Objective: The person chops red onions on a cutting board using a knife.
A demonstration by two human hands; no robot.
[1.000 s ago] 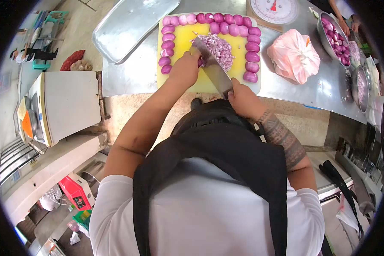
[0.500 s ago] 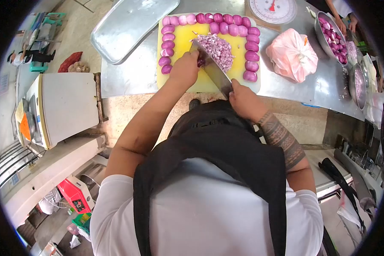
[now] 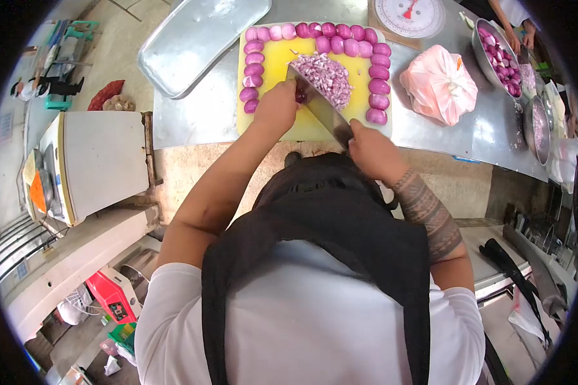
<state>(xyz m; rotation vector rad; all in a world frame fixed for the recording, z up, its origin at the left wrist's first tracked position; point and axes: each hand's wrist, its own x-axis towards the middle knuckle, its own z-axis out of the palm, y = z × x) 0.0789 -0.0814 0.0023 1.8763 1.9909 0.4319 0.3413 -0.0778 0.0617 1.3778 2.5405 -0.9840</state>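
In my right hand is the handle of a wide-bladed kitchen knife, its blade slanting up and left across a yellow cutting board. My left hand is closed beside the blade, its fingers on a red onion that is mostly hidden. Directly beyond the blade lies a heap of chopped red onion. Peeled red onion halves line the board's left, far and right edges, with a shorter second row inside the far one.
A metal tray rests at the table's far left. To the right are a tied pink plastic bag, a dial scale, a bowl of onions and a bowl of chopped onion. Another person's hands work at far right.
My right hand and the knife handle have shifted slightly toward me and to the right. The left hand stays nearly in place beside the blade.
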